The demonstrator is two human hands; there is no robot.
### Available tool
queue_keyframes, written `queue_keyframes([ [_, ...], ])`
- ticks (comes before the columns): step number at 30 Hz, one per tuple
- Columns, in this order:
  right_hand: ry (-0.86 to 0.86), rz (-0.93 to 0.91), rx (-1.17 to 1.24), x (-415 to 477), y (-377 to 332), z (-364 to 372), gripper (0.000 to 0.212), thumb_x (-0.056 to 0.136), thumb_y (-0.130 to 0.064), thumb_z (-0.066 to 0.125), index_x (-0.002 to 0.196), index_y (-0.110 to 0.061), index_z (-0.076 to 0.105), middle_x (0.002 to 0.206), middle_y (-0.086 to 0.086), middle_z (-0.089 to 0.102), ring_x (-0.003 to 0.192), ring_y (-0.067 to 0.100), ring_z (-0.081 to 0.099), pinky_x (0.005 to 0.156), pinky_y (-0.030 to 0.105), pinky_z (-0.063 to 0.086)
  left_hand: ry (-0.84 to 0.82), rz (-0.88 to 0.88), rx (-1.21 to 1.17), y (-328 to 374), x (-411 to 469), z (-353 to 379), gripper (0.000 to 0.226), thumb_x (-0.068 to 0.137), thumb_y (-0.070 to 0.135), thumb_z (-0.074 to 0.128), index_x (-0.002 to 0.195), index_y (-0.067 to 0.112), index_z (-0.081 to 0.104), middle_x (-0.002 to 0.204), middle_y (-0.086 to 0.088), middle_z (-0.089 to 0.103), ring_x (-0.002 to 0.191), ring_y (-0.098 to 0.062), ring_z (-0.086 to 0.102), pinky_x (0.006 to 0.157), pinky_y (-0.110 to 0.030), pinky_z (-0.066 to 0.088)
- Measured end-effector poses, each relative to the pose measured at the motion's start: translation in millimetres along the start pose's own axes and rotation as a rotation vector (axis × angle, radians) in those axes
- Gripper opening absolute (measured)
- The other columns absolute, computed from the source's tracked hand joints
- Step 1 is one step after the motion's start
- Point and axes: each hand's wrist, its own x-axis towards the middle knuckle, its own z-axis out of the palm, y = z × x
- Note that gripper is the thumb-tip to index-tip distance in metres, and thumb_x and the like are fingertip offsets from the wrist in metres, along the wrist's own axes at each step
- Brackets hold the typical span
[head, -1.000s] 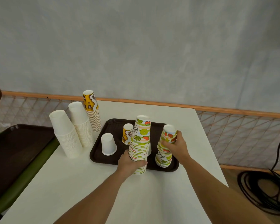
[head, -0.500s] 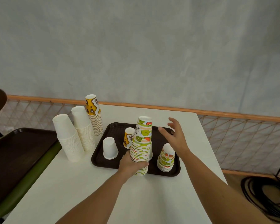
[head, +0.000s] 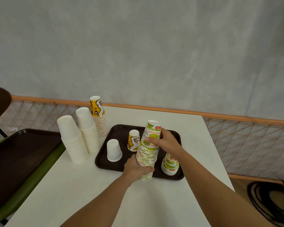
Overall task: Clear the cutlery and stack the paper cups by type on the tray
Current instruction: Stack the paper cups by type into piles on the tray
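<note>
A tall stack of green fruit-print cups (head: 147,154) stands upside down at the front edge of the dark brown tray (head: 105,154). My left hand (head: 136,167) grips the stack near its base. My right hand (head: 164,141) grips the stack's upper cups. A short stack of the same fruit-print cups (head: 170,164) sits on the tray to the right, partly behind my right forearm. One yellow cup (head: 134,140) and one white cup (head: 114,150) stand upside down on the tray. No cutlery is visible.
Two tall white cup stacks (head: 72,140) (head: 88,130) and a yellow-topped stack (head: 98,115) stand on the white table (head: 88,185) left of the tray. A second brown tray (head: 15,154) lies on a green chair at left. Black cables (head: 272,202) coil on the floor at right.
My right hand let go of the short fruit-print stack on the tray, swung across and took hold of the upper cups of the tall stack. My left hand kept its grip.
</note>
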Motion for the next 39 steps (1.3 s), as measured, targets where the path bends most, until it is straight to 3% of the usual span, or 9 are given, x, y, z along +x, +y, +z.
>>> queue_keyframes([
  [7,0.034,-0.011,0.015,0,-4,-1,0.048,0.078,-0.026,0.074,0.121,-0.018,0.053,0.118,0.001,0.063,0.100,0.016,0.061,0.085,0.028,0.050,-0.015,0.015,0.010,-1,0,1,0.079,0.057,0.034,0.086,0.124,0.021,0.047,0.120,0.000,0.057,0.111,-0.016,0.056,0.095,-0.033,0.047],
  [22,0.123,-0.049,0.146,7,-21,-20,0.051,0.079,-0.026,0.072,0.125,-0.016,0.051,0.119,0.002,0.062,0.103,0.018,0.062,0.080,0.027,0.050,0.010,0.023,0.001,-5,2,7,0.076,0.056,0.032,0.087,0.121,0.019,0.049,0.118,-0.001,0.058,0.110,-0.017,0.057,0.095,-0.034,0.048],
  [29,0.214,-0.073,0.284,11,-32,-37,0.048,0.077,-0.022,0.075,0.120,-0.013,0.055,0.114,0.005,0.066,0.103,0.022,0.065,0.092,0.043,0.052,0.014,-0.014,0.021,-10,3,9,0.078,0.053,0.037,0.087,0.120,0.019,0.049,0.118,-0.002,0.058,0.111,-0.019,0.056,0.098,-0.038,0.047],
  [39,0.398,-0.084,0.330,10,-11,-68,0.046,0.076,-0.018,0.075,0.117,-0.014,0.055,0.115,0.005,0.065,0.105,0.022,0.063,0.091,0.040,0.052,0.019,-0.024,-0.003,-11,4,9,0.078,0.057,0.033,0.087,0.123,0.018,0.048,0.121,-0.003,0.058,0.113,-0.019,0.056,0.100,-0.038,0.046],
])
